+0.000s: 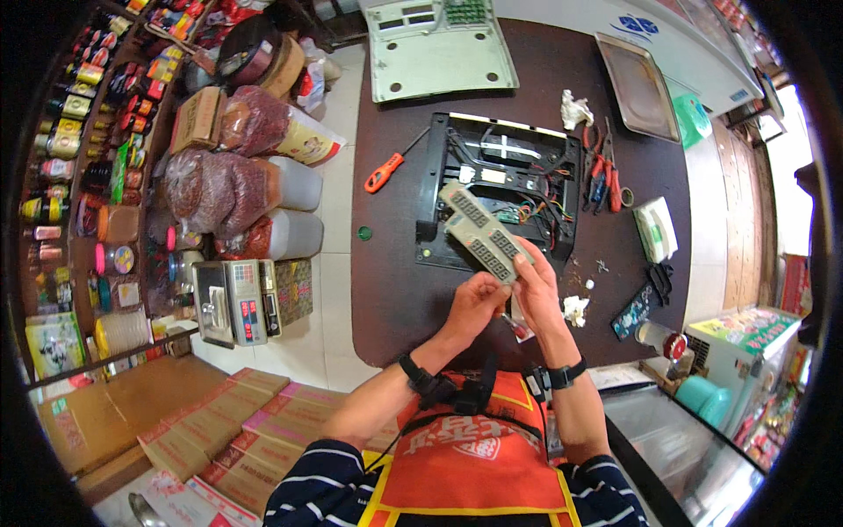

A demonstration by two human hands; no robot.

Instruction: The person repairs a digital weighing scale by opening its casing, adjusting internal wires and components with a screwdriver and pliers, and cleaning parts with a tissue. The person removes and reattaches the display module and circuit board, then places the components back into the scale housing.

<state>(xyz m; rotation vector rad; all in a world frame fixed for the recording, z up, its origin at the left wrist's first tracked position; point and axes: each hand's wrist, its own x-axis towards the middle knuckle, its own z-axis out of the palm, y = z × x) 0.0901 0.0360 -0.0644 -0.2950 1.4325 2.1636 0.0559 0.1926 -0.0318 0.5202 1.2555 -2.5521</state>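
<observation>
A grey circuit board with several dark digit displays [483, 230] is tilted above the opened scale base [505, 167]. My right hand [537, 283] is closed on its lower right end, thumb on the display face. My left hand [474, 306] is closed in a pinch right at the board's lower edge; what lies between those fingertips is hidden. Black casing, loose coloured wires and a small green board show inside the base. Under my hands, a small object with a red part [522, 330] is partly covered.
An orange-handled screwdriver [384, 173] and a green cap [364, 233] lie left of the base. Pliers [599, 171], crumpled tissue [575, 112] and a metal tray [639, 86] are on the right. A pale cover [439, 57] lies at the far edge; a scale [235, 303] stands left.
</observation>
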